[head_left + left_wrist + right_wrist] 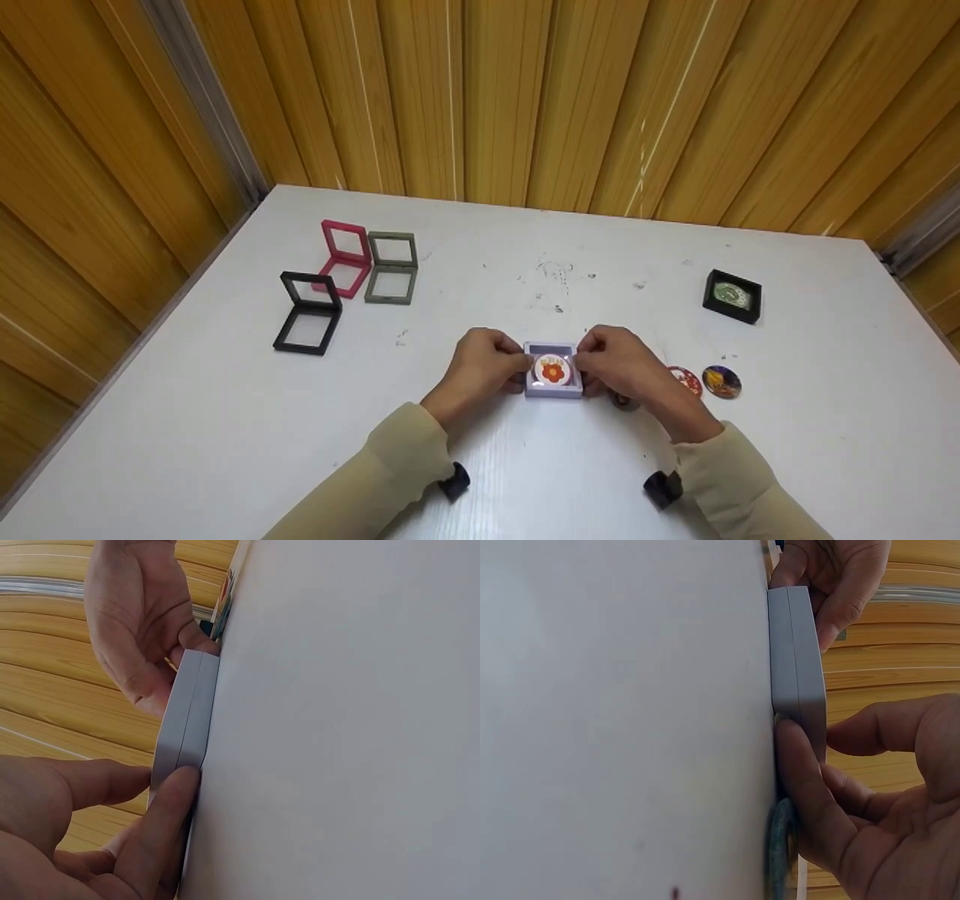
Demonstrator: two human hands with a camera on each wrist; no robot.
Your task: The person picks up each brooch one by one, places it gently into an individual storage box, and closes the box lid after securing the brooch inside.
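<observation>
A small lavender display frame [553, 391] lies on the table, closed, a thin seam running along its side in both wrist views. Through its clear window shows a round badge [553, 370] with a red-orange flower on white. My left hand [484, 365] grips the frame's left edge between thumb and fingers. On the opposite edge, my right hand [616, 362] pinches it the same way. Partly hidden under the right hand is a dark round badge [625, 403]; the right wrist view catches a badge's edge [781, 847] beside the fingers.
Right of the right hand lie a red-and-white badge [685, 381] and a purple-and-yellow badge [721, 382]. Farther back, a closed black frame [732, 310] holds a green badge. At left, black [301, 348], pink [347, 291] and olive [388, 301] frames stand unfolded. Wood-patterned panels [502, 105] border the white table.
</observation>
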